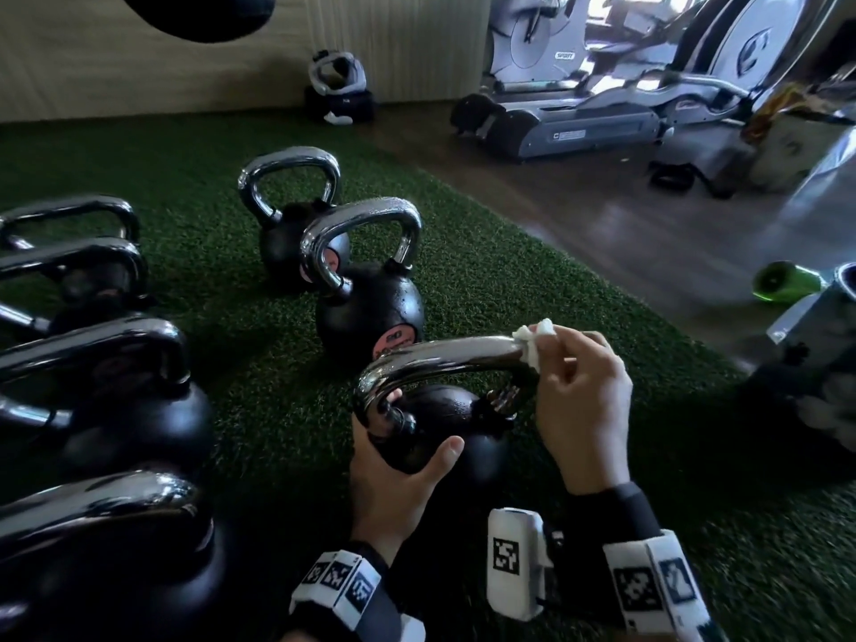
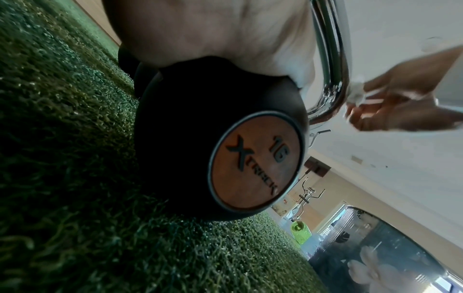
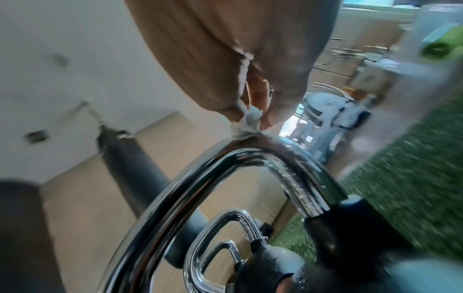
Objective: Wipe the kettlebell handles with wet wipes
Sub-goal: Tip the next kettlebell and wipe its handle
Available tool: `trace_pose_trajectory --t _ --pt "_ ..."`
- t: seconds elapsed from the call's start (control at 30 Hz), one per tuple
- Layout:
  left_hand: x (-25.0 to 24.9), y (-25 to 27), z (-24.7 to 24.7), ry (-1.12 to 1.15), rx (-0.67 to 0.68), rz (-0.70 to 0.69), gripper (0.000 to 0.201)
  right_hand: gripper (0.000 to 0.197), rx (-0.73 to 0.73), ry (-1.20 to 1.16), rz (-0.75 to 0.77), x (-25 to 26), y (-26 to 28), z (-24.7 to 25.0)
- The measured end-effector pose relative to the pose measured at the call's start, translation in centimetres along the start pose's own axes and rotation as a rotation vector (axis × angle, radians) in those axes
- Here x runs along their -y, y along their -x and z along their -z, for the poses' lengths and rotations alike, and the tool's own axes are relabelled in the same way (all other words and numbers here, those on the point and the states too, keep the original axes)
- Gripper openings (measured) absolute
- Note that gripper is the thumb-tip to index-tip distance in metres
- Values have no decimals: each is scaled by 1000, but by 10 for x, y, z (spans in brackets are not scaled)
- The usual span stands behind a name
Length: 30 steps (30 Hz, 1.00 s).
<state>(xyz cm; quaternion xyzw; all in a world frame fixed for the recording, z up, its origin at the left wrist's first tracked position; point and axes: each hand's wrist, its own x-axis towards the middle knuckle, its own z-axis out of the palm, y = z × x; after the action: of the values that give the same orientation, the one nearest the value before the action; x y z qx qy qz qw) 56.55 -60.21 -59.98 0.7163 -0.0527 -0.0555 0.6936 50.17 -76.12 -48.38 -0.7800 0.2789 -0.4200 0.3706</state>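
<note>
- We find the kettlebell (image 1: 435,428) on the green turf floor (image 1: 259,363), near its right edge.
- Left hand (image 1: 393,474) cups the black body, thumb curled round it.
- Right hand (image 1: 583,400) pinches a soft wet wipe (image 1: 532,340) against the chrome handle (image 1: 444,363).
- We judge it heavy, rigid, slippery when wet; steady it by the body.

- Green artificial turf (image 1: 486,271) covers the near floor.
- Dark wood flooring (image 1: 602,224) borders the turf's right edge.
- Beige wall (image 1: 139,62) stands behind the turf.
- Grey exercise machines (image 1: 602,99) beyond the turf, bright window light behind them.
</note>
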Motion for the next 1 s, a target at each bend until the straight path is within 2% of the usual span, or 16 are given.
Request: trace_pose_trajectory --t 0.1,0.23,0.33,0.4,0.5,0.57,0.63,0.7,0.77,0.8,0.9,1.0 --pt "0 1 1 -10 4 -6 113 18 85 -172 -200 -21 -3 8" --pt "0 1 3 -32 25 -30 103 19 62 -206 -166 -27 4 9" --pt "-6 4 5 -42 44 -41 105 31 74 -463 -395 -40 7 1" --pt "-13 9 8 -55 74 -33 92 34 173 -620 -556 -50 15 -6" --pt "-24 13 15 -148 136 9 67 34 269 -604 -633 -66 28 -12" --pt "-31 16 24 -252 197 48 63 29 243 -640 -636 -64 36 -7" --pt "-40 24 36 -290 196 100 58 21 203 -730 -653 -56 45 3" --pt "-49 37 44 -176 111 150 45 17 196 -753 -664 -43 58 17" --pt "-56 48 48 9 65 236 30 26 257 -687 -626 -32 74 30" --pt "-58 52 48 105 104 304 29 27 285 -639 -594 -26 81 34" --pt "-65 59 42 276 384 525 54 23 363 -571 -497 -11 97 40" --pt "-69 61 40 379 514 646 57 19 466 -370 -298 -7 107 35"
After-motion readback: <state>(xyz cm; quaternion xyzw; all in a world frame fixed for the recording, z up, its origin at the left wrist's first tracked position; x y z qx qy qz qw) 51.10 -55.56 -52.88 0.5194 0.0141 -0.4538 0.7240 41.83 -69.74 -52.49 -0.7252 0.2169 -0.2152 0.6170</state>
